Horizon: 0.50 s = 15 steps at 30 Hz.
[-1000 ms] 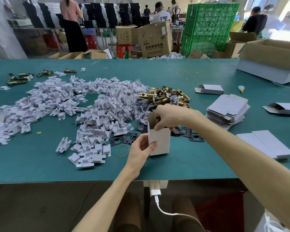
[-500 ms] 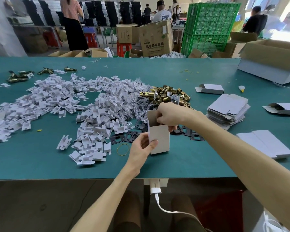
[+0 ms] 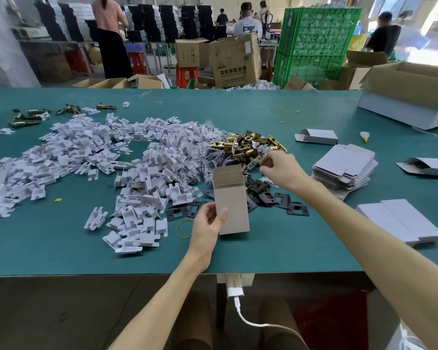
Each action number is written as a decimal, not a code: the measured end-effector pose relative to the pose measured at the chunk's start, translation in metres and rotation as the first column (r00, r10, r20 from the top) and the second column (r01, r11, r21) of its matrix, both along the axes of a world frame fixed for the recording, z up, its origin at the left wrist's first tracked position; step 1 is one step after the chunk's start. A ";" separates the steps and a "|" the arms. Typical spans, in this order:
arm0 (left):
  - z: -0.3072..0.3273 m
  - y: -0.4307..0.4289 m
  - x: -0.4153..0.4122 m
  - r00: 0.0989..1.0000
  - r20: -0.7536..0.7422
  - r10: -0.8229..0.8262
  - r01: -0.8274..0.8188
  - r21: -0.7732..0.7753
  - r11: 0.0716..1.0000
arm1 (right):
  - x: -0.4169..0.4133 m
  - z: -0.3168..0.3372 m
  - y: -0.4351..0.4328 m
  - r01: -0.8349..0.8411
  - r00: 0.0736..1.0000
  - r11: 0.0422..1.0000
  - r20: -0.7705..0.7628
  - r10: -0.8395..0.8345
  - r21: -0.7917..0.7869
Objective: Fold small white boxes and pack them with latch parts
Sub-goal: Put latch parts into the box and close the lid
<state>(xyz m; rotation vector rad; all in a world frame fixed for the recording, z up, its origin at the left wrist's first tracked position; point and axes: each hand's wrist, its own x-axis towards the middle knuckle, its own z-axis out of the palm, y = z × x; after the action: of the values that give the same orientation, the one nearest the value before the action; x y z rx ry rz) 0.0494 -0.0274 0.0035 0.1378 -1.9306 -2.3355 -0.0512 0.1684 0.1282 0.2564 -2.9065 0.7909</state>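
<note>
My left hand [image 3: 208, 223] grips the lower left side of a small upright box [image 3: 232, 200], thumb across its front, its top flap standing open. My right hand [image 3: 280, 168] is beyond and to the right of the box, at the near edge of the brass latch pile [image 3: 245, 145], fingers curled around a latch part. Black strike plates [image 3: 271, 198] lie on the green table [image 3: 276, 248] just behind the box. A stack of flat white box blanks [image 3: 344, 168] lies to the right.
A wide heap of white plastic inserts [image 3: 81, 157] covers the left and middle of the table. A rubber band [image 3: 185, 228] lies left of the box. Folded boxes [image 3: 316, 136] [image 3: 427, 166] and flat blanks [image 3: 400, 223] lie at the right, an open carton [image 3: 410, 97] far right. People work behind.
My right hand has left the top of the box and reached out to the brass latch pile. The top flap now stands open. My left hand keeps its hold.
</note>
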 end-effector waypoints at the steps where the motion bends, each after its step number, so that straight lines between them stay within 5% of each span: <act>1: 0.000 0.000 -0.001 1.000 0.028 0.008 -0.009 0.017 1.000 | -0.002 -0.009 0.003 -0.004 0.999 1.000 0.048 0.002 0.030; 9: -0.001 0.000 -0.004 0.993 0.112 0.032 -0.040 0.070 0.997 | -0.008 -0.059 -0.002 -0.010 0.982 0.986 0.190 -0.022 0.167; 15: -0.001 0.001 -0.004 0.995 0.098 0.022 -0.028 0.069 0.997 | -0.017 -0.072 -0.018 0.008 0.993 0.970 0.113 -0.037 0.244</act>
<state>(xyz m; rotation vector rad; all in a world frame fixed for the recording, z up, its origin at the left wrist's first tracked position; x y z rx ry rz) 0.0458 -0.0268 0.0028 0.2850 -1.8771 -2.4241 -0.0677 0.1509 0.0565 0.2047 -3.1110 0.4582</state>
